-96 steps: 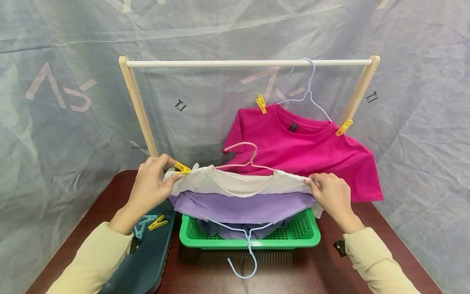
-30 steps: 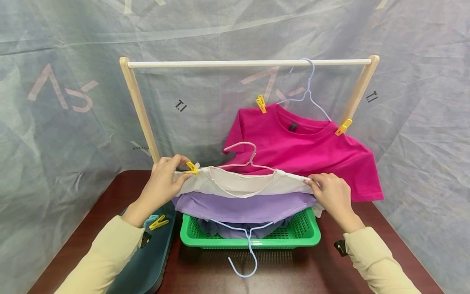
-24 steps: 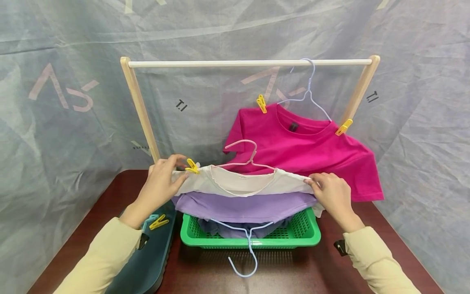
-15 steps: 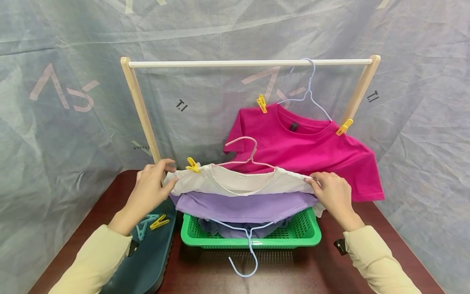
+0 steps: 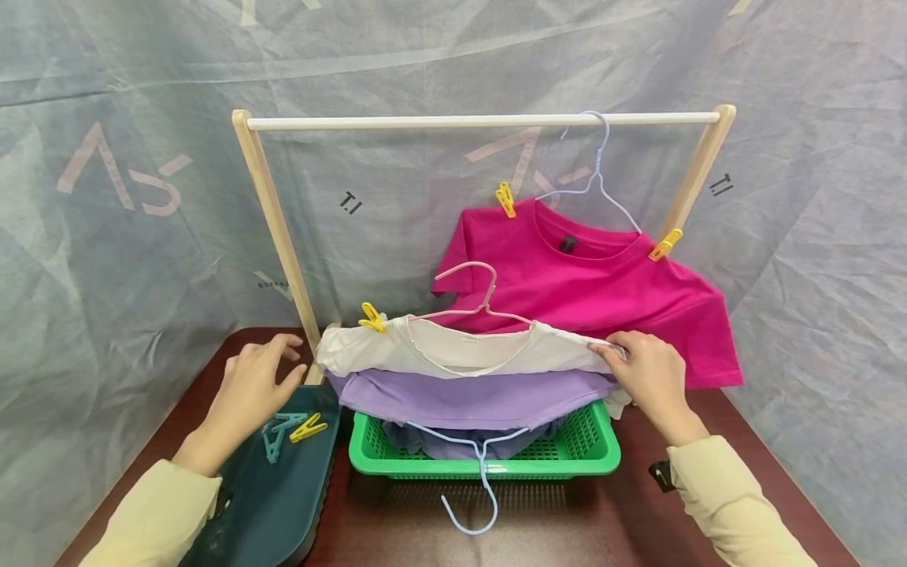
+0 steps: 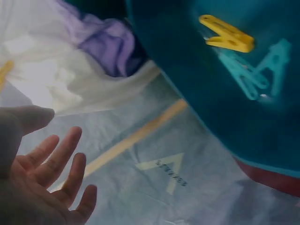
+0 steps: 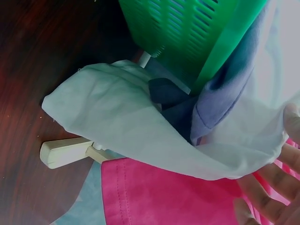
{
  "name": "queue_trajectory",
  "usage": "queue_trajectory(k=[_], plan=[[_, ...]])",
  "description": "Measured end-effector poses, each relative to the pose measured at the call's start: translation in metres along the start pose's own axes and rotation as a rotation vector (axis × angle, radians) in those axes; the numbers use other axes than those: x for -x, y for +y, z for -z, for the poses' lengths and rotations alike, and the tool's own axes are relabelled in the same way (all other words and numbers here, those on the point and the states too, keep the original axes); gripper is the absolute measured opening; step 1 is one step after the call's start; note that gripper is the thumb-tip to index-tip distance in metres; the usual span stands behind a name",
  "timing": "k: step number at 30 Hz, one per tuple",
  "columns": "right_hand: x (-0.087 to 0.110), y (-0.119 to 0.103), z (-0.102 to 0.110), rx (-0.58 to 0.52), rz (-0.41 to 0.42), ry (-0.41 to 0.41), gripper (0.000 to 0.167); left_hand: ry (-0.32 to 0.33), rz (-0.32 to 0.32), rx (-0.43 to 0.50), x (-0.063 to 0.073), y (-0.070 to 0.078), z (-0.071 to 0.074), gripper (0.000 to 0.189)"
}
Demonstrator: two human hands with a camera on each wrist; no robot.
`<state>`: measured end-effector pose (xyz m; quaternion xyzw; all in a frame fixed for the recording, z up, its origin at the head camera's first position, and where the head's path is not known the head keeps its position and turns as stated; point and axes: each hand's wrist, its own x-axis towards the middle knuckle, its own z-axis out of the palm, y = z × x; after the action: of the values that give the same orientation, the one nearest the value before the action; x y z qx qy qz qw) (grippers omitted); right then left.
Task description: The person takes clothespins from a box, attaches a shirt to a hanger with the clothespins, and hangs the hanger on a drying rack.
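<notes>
A white shirt is spread over the basket with a pink hanger in its neck. One yellow clothespin grips the shirt's left shoulder by the hanger. My right hand pinches the right shoulder, thumb in front and fingers behind; in the right wrist view the white sleeve droops below it. My left hand holds nothing, fingers spread and slightly bent, left of the shirt above the tray's edge. Beneath the white shirt lies a purple shirt with a blue hanger pointing toward me.
A green basket holds more dark clothing. The dark teal tray at left contains blue clothespins and a yellow clothespin. Behind, a pink T-shirt hangs from the rack's white rail, clipped by two yellow clothespins.
My left hand has let go of the yellow clothespin, leaving it on the white shirt, and moved left and down toward the tray. The pink hanger's hook has risen slightly. My right hand stays nearly in place.
</notes>
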<state>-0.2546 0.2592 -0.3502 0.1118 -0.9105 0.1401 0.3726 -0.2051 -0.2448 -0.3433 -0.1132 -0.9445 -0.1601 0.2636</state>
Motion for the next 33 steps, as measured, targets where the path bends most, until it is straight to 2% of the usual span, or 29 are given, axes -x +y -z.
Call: queue_trajectory(k=[2, 7, 13, 16, 24, 29, 33], plan=[[0.0, 0.001, 0.0, -0.004, -0.003, -0.005, 0.019, -0.027, 0.018, -0.02, 0.004, -0.005, -0.002, 0.029], [0.001, 0.001, -0.001, 0.003, 0.007, -0.006, 0.016, -0.145, 0.068, -0.057, 0.013, -0.016, -0.009, 0.021], [0.0, 0.001, 0.0, 0.006, 0.024, 0.001, 0.013, -0.287, 0.085, -0.102, 0.022, -0.022, -0.023, 0.019], [0.0, 0.002, 0.001, 0.01, 0.027, -0.002, 0.012, -0.337, 0.08, -0.135, 0.025, -0.024, -0.032, 0.023], [0.001, 0.005, 0.001, 0.01, 0.005, -0.01, 0.013, -0.385, 0.026, -0.262, 0.027, -0.023, -0.059, 0.03], [0.002, 0.007, 0.001, 0.009, -0.004, -0.01, 0.015, -0.414, 0.024, -0.299, 0.028, -0.023, -0.072, 0.032], [0.002, 0.008, 0.001, 0.004, -0.011, -0.011, 0.017, -0.407, 0.012, -0.314, 0.028, -0.022, -0.079, 0.029]])
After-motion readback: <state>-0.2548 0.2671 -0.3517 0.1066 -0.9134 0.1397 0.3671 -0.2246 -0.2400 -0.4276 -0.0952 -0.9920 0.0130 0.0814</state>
